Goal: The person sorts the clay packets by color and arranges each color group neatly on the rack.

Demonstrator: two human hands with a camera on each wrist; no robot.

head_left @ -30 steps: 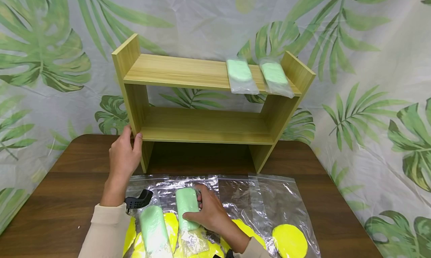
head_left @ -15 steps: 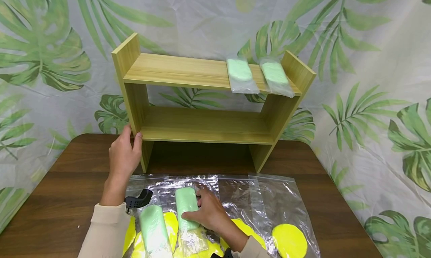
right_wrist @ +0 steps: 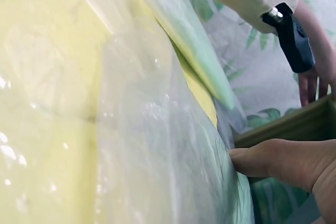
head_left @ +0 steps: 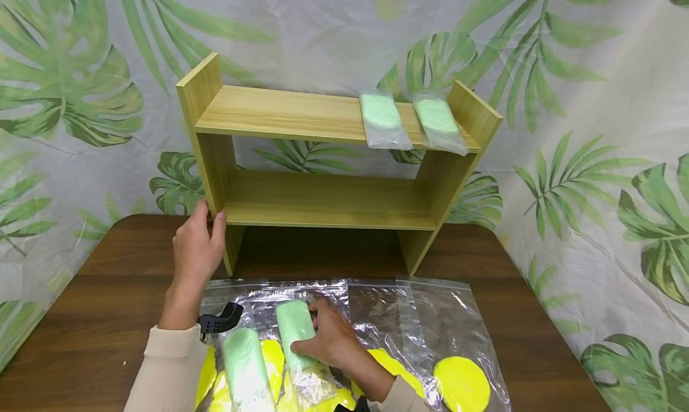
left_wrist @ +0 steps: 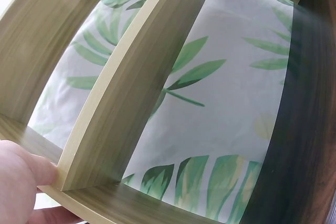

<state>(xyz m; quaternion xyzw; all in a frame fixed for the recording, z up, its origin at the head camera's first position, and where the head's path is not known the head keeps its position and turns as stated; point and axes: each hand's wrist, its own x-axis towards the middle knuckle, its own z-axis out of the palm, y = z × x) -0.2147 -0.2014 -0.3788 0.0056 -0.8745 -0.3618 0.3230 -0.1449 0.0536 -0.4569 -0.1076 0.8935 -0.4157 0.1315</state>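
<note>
My left hand [head_left: 198,250] grips the left side panel of a small wooden shelf [head_left: 328,217], thumb at the front edge by the middle board. In the left wrist view, the thumb [left_wrist: 31,169] lies against the corner where board and panel meet. Low in the head view, my right hand [head_left: 332,337] holds a pale green slab in a clear bag [head_left: 293,322], thumb on its face and fingers at its right side. Left of it lies a second bagged green slab [head_left: 244,358]. The right wrist view has my right thumb [right_wrist: 268,158] against the plastic.
Two more bagged green slabs [head_left: 380,113] lie on the shelf's top board at the right. Large clear zip bags with yellow pieces [head_left: 462,383] cover the front of the dark wooden table [head_left: 538,352]. A leaf-print cloth [head_left: 323,35] hangs behind.
The green slab in my right hand has shifted slightly left and tilted a little, its top leaning left. My left hand keeps its grip on the shelf.
</note>
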